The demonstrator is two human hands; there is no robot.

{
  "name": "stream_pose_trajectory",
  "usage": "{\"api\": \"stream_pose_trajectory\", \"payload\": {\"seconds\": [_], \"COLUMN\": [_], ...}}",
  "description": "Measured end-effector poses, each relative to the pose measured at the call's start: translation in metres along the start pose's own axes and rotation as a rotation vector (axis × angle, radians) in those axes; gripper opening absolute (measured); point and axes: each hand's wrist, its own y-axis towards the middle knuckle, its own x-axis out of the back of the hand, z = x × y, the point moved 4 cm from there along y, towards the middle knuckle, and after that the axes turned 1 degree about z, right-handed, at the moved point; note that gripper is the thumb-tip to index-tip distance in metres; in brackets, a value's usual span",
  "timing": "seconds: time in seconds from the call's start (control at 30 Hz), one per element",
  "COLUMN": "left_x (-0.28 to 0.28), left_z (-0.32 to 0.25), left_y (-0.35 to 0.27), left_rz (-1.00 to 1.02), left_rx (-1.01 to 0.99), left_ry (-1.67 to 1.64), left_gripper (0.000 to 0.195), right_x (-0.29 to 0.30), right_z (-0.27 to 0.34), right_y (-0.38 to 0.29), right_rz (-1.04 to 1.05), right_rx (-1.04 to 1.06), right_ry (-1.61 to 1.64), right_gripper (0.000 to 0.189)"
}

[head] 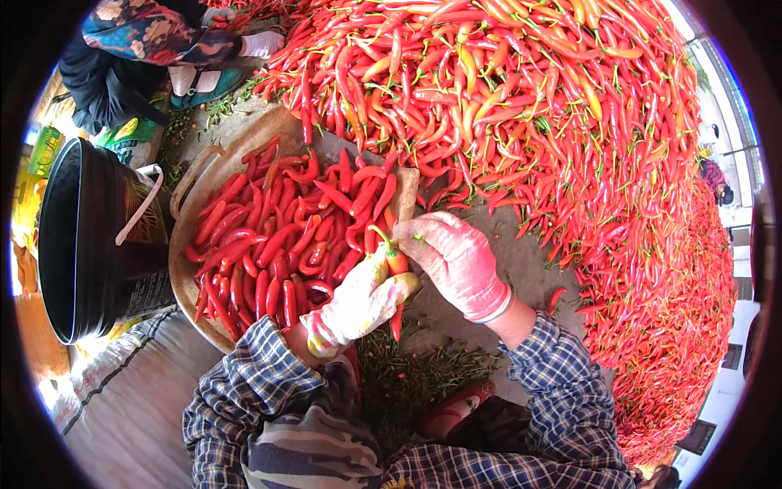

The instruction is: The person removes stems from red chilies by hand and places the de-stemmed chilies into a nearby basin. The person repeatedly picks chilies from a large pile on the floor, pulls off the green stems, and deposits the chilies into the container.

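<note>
My left hand [360, 299], in a stained white glove, grips a red chili pepper [397, 263] with its curved green stem up. The pepper's red tip shows below the fingers. Close beside the stem, the fingers of my right hand [458, 263], in a pink-stained glove, are bent together. A small green bit shows at those fingers; whether they pinch it is unclear. Under and left of my left hand lies a broad, worn pan [178, 275] with a side handle. It holds many red chili peppers [281, 238], mostly without visible stems.
A large heap of stemmed chili peppers [464, 104] spreads ahead and to the right. Left of the pan stands a black bucket [104, 244] with a white handle. Green stem scraps [421, 373] litter the ground near my feet. Another person [153, 55] sits at upper left.
</note>
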Motion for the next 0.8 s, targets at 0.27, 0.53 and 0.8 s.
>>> {"api": "stream_pose_trajectory", "payload": {"seconds": [0.27, 0.53, 0.8], "left_x": [0.027, 0.002, -0.012], "left_z": [-0.017, -0.068, -0.067], "left_y": [-0.008, -0.016, -0.034], "left_rz": [-0.375, -0.254, -0.095], "left_rx": [-0.018, -0.209, 0.093], "left_ry": [-0.226, 0.876, 1.099], "left_gripper": [0.04, 0.044, 0.042], "right_x": [-0.009, 0.017, 0.0], "right_z": [-0.04, 0.005, 0.064], "right_y": [0.027, -0.006, -0.003], "right_rz": [-0.347, 0.128, 0.255], "right_rx": [-0.137, -0.202, 0.025], "right_ry": [-0.003, 0.17, 0.055], "right_gripper": [0.024, 0.041, 0.028]}}
